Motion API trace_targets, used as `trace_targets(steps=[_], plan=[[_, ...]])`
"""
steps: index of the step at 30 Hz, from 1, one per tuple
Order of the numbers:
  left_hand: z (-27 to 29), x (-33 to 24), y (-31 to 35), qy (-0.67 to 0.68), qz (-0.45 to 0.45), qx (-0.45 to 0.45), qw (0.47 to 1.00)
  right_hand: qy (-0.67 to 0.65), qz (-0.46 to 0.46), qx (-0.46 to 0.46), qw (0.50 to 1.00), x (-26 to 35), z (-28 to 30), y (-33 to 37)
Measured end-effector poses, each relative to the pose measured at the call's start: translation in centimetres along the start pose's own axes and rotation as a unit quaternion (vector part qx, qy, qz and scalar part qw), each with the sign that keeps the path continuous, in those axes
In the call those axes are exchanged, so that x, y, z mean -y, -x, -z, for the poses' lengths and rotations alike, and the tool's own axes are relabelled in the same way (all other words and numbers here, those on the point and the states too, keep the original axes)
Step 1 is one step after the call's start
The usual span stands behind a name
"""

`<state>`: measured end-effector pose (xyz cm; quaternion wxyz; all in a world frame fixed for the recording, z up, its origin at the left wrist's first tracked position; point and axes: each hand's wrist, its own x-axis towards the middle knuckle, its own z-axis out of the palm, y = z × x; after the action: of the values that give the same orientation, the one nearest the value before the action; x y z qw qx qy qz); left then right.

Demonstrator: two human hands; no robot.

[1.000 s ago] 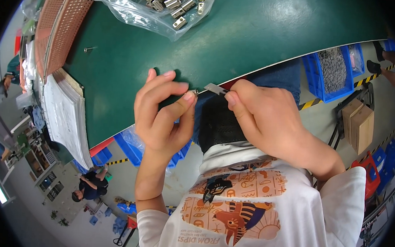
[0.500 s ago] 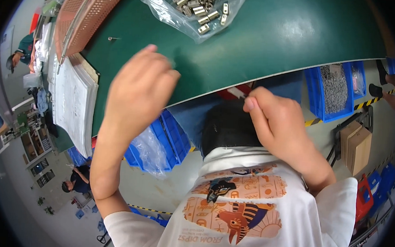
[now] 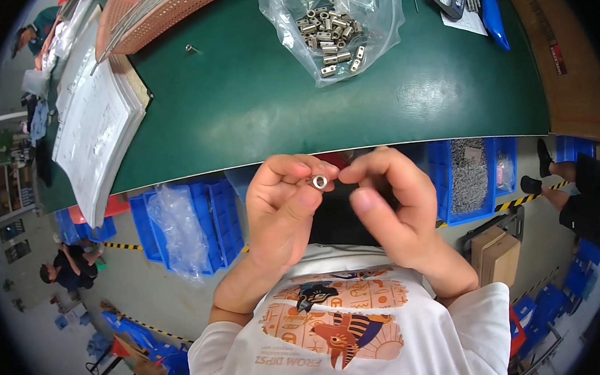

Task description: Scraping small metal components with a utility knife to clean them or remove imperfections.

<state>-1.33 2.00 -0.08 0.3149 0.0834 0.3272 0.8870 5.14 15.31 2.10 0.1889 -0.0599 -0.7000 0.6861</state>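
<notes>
Between the thumb and fingertips of my left hand [image 3: 278, 207] is a small silver metal sleeve [image 3: 319, 182], its round hole facing up. My right hand [image 3: 402, 207] is just right of it, thumb and forefinger apart, with the forefinger tip close to the sleeve. I see nothing between those fingers; its other fingers are partly hidden. Both hands are over my lap, at the near edge of the green table [image 3: 248, 129]. On the table, a clear plastic bag [image 3: 294, 53] lies open with many similar metal sleeves [image 3: 333, 35] in it.
A small screw-like part [image 3: 192, 48] lies on the table near a pink perforated basket [image 3: 142, 23]. Left of it is a stack of papers [image 3: 101, 120]. Blue bins [image 3: 181, 225] stand below left, and another blue bin [image 3: 445, 179] with small metal parts is at right.
My left hand has come down from over the table to my lap and now shows the metal sleeve. My right hand has opened its thumb and forefinger. The view has shifted.
</notes>
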Motion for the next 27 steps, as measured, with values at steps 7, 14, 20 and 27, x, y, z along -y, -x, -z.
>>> trace_targets(steps=[7,14,20,27], plan=[[-0.16,-0.38,0.66,-0.087,0.015,0.014,0.996,-0.055,-0.004,0.014,0.998,0.05,-0.95,-0.5],[-0.4,-0.45,0.96,-0.055,0.015,-0.007,0.998,-0.105,-0.055,0.021,0.993,0.06,-1.15,-0.2],[-0.49,-0.55,0.84,-0.04,0.004,0.007,0.999,-0.111,-0.087,0.026,0.99,0.18,-1.16,-0.12],[-0.33,-0.43,0.58,-0.109,-0.044,0.022,0.993,-0.063,-0.04,0.022,0.997,-0.11,-1.03,-0.06]])
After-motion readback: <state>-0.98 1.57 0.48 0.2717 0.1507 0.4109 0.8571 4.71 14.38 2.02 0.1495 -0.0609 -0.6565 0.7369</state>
